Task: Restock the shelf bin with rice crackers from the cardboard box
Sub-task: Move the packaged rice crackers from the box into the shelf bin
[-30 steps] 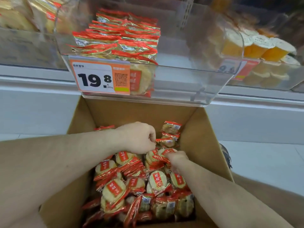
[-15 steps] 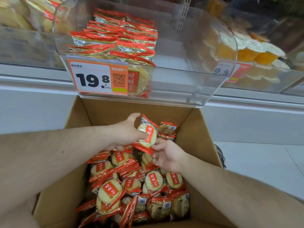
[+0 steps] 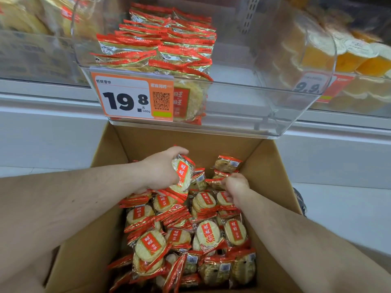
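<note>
An open cardboard box point(image 3: 264, 166) stands below the shelf, holding several red-and-clear rice cracker packs point(image 3: 209, 233). My left hand point(image 3: 160, 170) grips a small stack of packs point(image 3: 182, 173) upright, just above the pile at the box's far side. My right hand point(image 3: 236, 187) is down in the box to the right of it, fingers curled and pinching the red edge of a pack point(image 3: 214, 181). Above, the clear shelf bin point(image 3: 243, 85) has rows of packs point(image 3: 160, 43) stacked in its left part; its right part shows bare bottom.
An orange price tag point(image 3: 131, 98) reading 19.8 hangs on the bin's front. Orange jelly cups point(image 3: 359, 58) fill the bin to the right, and yellowish snacks point(image 3: 23, 17) the one to the left. White floor point(image 3: 349, 218) lies right of the box.
My right hand let go of the pack it passed up and dropped back onto the pile. My left hand now holds the stack alone, a little lower.
</note>
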